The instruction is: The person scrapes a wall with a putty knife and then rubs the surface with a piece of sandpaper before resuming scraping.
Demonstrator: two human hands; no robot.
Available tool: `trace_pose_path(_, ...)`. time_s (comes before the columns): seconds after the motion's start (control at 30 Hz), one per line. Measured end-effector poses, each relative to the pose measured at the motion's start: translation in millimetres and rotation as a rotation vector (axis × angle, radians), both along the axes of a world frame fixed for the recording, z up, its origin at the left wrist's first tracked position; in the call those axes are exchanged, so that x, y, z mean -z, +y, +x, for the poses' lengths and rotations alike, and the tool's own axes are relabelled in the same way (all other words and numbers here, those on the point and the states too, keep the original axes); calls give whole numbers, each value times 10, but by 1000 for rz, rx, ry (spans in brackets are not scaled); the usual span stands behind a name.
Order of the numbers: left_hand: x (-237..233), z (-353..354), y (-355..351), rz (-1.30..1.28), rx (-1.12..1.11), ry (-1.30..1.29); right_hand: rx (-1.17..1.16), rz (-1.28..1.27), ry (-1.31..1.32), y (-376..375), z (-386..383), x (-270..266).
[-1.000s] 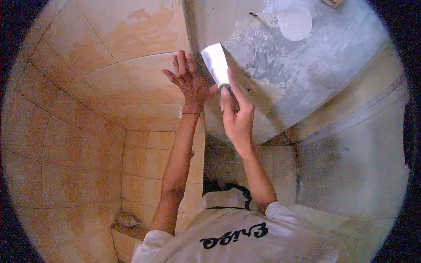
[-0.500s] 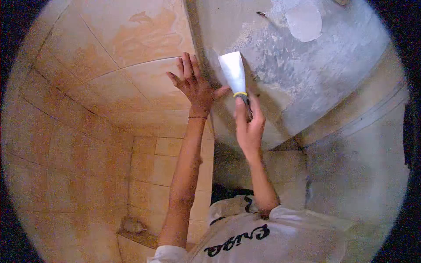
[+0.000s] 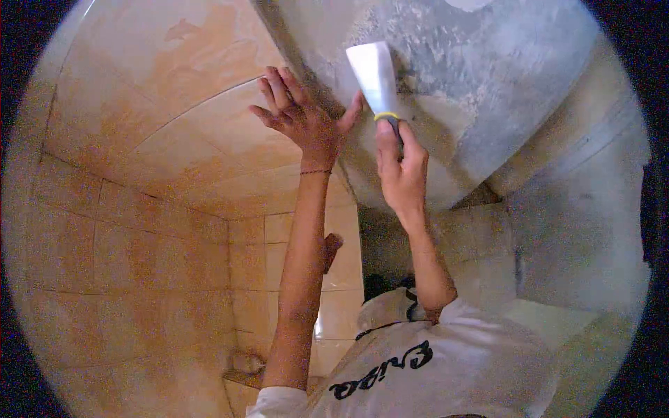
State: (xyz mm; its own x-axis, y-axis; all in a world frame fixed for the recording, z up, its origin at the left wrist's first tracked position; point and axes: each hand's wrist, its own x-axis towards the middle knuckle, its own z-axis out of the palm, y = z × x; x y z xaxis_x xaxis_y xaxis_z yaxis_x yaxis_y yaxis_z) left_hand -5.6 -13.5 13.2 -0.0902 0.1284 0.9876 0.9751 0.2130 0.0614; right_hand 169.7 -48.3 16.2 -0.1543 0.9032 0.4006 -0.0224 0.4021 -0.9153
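Observation:
My right hand (image 3: pixel 404 171) grips a putty knife (image 3: pixel 374 78) by its grey handle with a yellow collar. Its wide, bright blade points up over the rough grey wall surface (image 3: pixel 439 83), which carries smeared and patchy plaster. To the left, my left hand (image 3: pixel 303 125) has its fingers spread over the edge where the orange-beige tiles (image 3: pixel 209 118) meet the grey surface. The thumb reaches across to the grey side, close to the blade. A thin dark bracelet (image 3: pixel 316 171) circles the left wrist.
A round white patch (image 3: pixel 468 3) is cut off at the top edge. Tiled walls (image 3: pixel 139 258) fill the left and lower left, with a small corner ledge (image 3: pixel 242 380) low down. A dark gap (image 3: pixel 383 237) lies below the grey surface. My white shirt (image 3: pixel 446 376) shows at the bottom.
The view has tilted, so the white patch has mostly left the top. Both hands and the putty knife sit higher in the picture. The hold on the knife is the same.

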Motion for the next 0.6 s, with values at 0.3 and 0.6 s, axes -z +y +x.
trace_pose_path(0.3, -6, -14, 24, 4, -12, 7, 72, 132, -38, -59, 18, -163)
trace_pose_path(0.6, -6, -37, -10, -12, -30, 12, 4, 18, 38, -85, -46, -139)
